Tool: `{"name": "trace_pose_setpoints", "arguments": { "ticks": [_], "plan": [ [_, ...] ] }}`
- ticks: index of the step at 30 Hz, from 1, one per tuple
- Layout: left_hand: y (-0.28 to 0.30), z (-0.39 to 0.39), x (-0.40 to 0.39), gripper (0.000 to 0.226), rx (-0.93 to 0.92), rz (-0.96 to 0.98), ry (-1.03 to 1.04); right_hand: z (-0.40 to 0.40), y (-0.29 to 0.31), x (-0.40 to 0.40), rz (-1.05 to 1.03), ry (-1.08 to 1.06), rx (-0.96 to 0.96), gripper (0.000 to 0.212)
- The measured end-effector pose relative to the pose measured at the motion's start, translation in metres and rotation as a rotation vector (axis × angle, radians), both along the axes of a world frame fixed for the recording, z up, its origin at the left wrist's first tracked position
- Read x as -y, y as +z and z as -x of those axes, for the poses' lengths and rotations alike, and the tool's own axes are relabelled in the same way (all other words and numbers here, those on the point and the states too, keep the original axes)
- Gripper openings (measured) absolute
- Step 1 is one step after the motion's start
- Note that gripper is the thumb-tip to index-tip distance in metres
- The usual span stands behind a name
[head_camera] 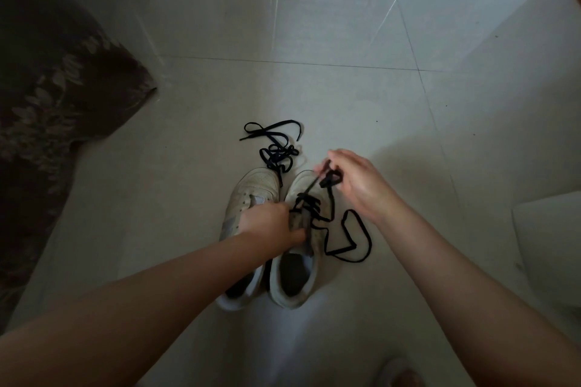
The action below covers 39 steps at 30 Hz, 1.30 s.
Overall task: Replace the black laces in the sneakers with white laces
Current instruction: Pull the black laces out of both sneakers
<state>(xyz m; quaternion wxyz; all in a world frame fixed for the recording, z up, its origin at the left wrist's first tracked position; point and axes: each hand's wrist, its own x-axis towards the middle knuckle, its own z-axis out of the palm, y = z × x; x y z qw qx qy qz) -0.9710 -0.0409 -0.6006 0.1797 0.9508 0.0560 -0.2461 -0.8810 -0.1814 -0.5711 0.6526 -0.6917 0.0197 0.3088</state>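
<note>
Two white sneakers stand side by side on the tiled floor, toes pointing away from me. The left sneaker (pixel 251 188) has no lace in it. A loose black lace (pixel 276 148) lies in a tangle just beyond its toe. The right sneaker (pixel 298 280) still carries a black lace (pixel 349 239), partly threaded, with a long loop trailing on the floor to its right. My left hand (pixel 267 223) grips the right sneaker's tongue. My right hand (pixel 352 179) pinches a strand of that lace above the toe and holds it taut. No white laces are in view.
A dark patterned fabric, a sofa or cushion (pixel 47 97), fills the left side. A pale object (pixel 550 236) sits at the right edge. Light grey floor tiles (pixel 314 25) stretch beyond the shoes.
</note>
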Motion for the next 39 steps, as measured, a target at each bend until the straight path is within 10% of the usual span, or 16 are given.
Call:
{"name": "trace_pose_setpoints", "arguments": {
  "ticks": [9,13,21,28,33,39],
  "plan": [
    [0.001,-0.001,0.002,0.044,0.011,-0.046,-0.010,0.017,-0.025,-0.001,1.014,0.753,0.425,0.027],
    [0.001,0.000,0.002,0.047,0.000,-0.045,-0.009,0.012,-0.016,-0.003,0.893,0.742,0.478,0.031],
    [0.002,0.000,0.000,0.045,-0.023,-0.035,-0.021,-0.009,0.020,-0.002,-0.081,-0.049,-0.026,0.030],
    [0.002,0.003,-0.001,0.039,0.039,-0.021,-0.015,0.001,-0.002,0.007,0.470,0.002,0.195,0.017],
    [0.000,0.006,-0.003,0.036,0.053,-0.006,-0.007,0.002,-0.018,0.031,0.791,-0.160,0.800,0.014],
    [-0.002,0.006,0.001,0.033,0.068,-0.050,-0.039,0.024,-0.034,0.032,0.694,0.704,0.277,0.022]
  ]
}}
